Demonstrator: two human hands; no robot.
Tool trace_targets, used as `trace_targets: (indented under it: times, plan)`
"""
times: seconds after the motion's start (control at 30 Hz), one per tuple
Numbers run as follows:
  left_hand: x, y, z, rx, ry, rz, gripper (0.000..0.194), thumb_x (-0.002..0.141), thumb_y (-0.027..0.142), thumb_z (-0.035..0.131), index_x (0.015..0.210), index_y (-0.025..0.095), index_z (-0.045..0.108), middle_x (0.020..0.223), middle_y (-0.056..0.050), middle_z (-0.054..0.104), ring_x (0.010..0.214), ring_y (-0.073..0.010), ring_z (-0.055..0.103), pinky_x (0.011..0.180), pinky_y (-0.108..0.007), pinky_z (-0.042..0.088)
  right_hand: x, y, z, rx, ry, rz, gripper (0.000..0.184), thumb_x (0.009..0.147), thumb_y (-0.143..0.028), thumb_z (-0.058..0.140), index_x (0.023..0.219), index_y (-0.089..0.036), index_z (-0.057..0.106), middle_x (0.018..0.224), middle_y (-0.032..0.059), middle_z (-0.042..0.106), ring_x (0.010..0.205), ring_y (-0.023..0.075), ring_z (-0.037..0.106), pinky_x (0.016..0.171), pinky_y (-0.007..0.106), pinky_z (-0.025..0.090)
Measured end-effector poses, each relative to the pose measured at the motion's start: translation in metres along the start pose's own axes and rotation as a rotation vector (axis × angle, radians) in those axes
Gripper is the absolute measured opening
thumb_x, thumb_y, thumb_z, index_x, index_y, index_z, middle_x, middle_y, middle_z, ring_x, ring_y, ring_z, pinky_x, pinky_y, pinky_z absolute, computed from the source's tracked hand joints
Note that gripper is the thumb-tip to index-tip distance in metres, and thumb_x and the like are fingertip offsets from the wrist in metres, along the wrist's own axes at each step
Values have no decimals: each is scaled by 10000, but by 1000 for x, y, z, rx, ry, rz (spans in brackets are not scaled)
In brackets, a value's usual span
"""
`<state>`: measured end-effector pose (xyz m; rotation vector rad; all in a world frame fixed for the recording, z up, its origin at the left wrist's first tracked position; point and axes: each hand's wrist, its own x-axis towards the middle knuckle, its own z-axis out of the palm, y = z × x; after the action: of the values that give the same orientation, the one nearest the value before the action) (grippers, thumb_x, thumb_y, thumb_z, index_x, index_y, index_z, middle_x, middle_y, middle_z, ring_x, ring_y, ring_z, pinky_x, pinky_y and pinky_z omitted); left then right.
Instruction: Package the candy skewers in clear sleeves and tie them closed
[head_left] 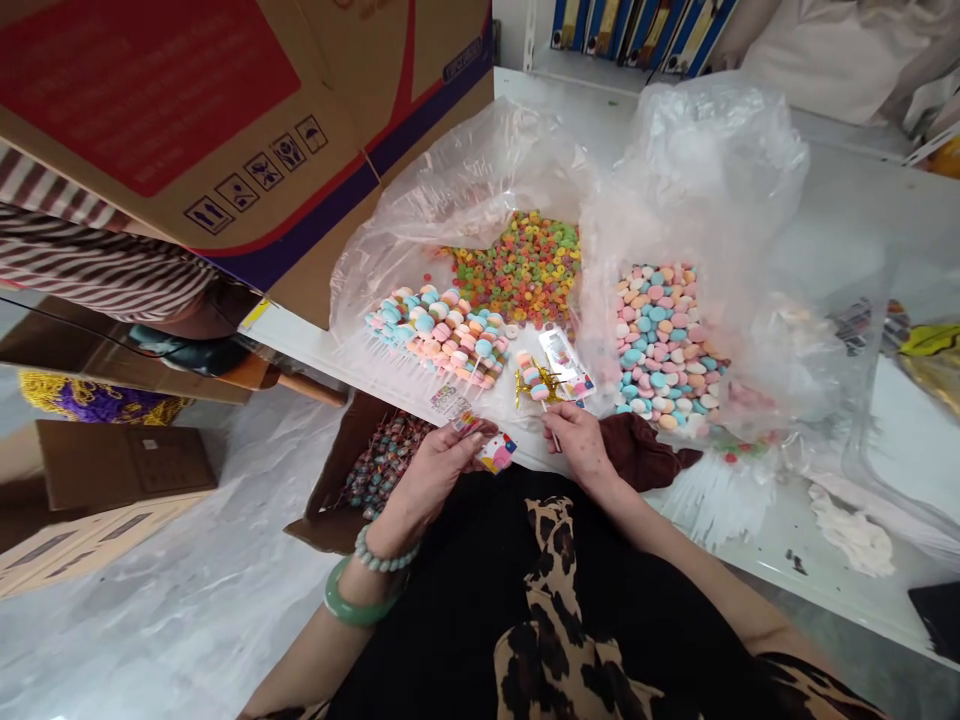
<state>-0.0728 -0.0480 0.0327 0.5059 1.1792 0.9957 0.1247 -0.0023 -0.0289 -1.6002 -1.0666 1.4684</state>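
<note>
The left hand (pixel 442 480) is closed in a narrow pinch on a small printed card (pixel 496 453) at the table edge. A jade bangle (pixel 358 600) and a beaded bracelet (pixel 384 552) are worn on that wrist. The right hand (pixel 579 445) is closed in a narrow pinch on the white stick of a candy skewer (pixel 531 377), with the pastel discs held just beyond the fingers. A gold tie (pixel 546 385) is seen at the skewer, and a clear printed wrapper (pixel 561 360) lies just behind it. A leopard-print garment (pixel 544 640) is worn by the person, and a dark brown cloth (pixel 645 450) lies beside the right hand.

An open cardboard box (pixel 334 500) of wrapped sweets is located below the edge of the white table (pixel 787 560). On the table, a heap of pastel candy skewers (pixel 439 335), multicoloured ring candies (pixel 521 270) and loose pastel candy discs (pixel 660 345) are held in clear plastic bags (pixel 705 170). A bundle of white sticks (pixel 712 500) is placed nearby. A large cardboard carton (pixel 187 130) and a co-worker's striped sleeve (pixel 90 270) are seen at upper left. Blue binders (pixel 637 25) are shelved at the far edge.
</note>
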Motion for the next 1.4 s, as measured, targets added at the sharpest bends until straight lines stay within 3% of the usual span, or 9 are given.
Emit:
trace_targets:
  times: [0.2,0.33,0.53,0.63,0.87,1.03,1.17,1.27,1.4]
  plan:
    - [40,19,33,-86,55,124,321,574,358,874,772,133,760,783,-68,731,656,-154,645,631,-271,507,-18,-19,-43,276,-11,-25,213,656,-374,744,697,-189,647,520,-52,525,436,95,431,450,239,329]
    - [67,21,57,-112,110,190,292,509,312,884,665,127,721,613,-22,657,559,-102,560,547,-228,441,-23,-36,-65,384,13,-46,193,632,-341,770,706,-193,671,537,-44,537,488,99,443,503,242,344]
    - [72,18,99,-16,101,324,246,516,277,855,558,147,650,534,27,575,510,-73,465,506,-218,372,-25,-65,-56,398,-31,-236,116,648,-294,737,660,-205,663,886,13,667,856,176,576,783,292,441]
    - [70,17,112,15,48,333,265,539,294,855,560,155,631,529,42,546,512,-70,449,517,-219,379,-17,-69,-45,410,-81,-221,122,668,-310,711,654,-201,658,768,-3,644,787,164,563,775,291,435]
    - [83,10,108,-24,-60,18,378,554,385,874,772,137,691,677,7,622,536,-76,506,503,-214,384,1,-56,-39,458,16,-195,144,666,-323,698,638,-201,626,634,-31,578,646,132,484,678,266,414]
    - [92,2,112,-116,68,118,307,503,256,887,692,135,677,621,16,630,546,-71,514,543,-208,391,3,-54,-40,465,-50,-171,127,683,-317,703,675,-199,655,669,-29,592,684,132,497,702,259,412]
    - [93,0,119,-191,9,137,291,539,282,878,635,140,643,597,20,617,565,-81,540,598,-223,435,7,-60,-38,515,-76,-151,176,683,-338,707,642,-198,609,641,-31,568,644,124,485,670,255,406]
    - [96,4,114,-170,-37,72,313,622,372,836,775,143,688,734,-16,681,622,-111,591,592,-238,453,10,-60,-40,475,-20,-159,191,663,-332,716,613,-200,587,605,-43,534,607,117,453,629,249,388]
    - [104,10,100,-182,30,49,300,612,350,829,771,143,682,751,-23,688,664,-134,621,623,-255,487,13,-53,-45,396,-58,-160,168,676,-316,709,614,-194,611,599,-40,553,598,117,455,612,249,376]
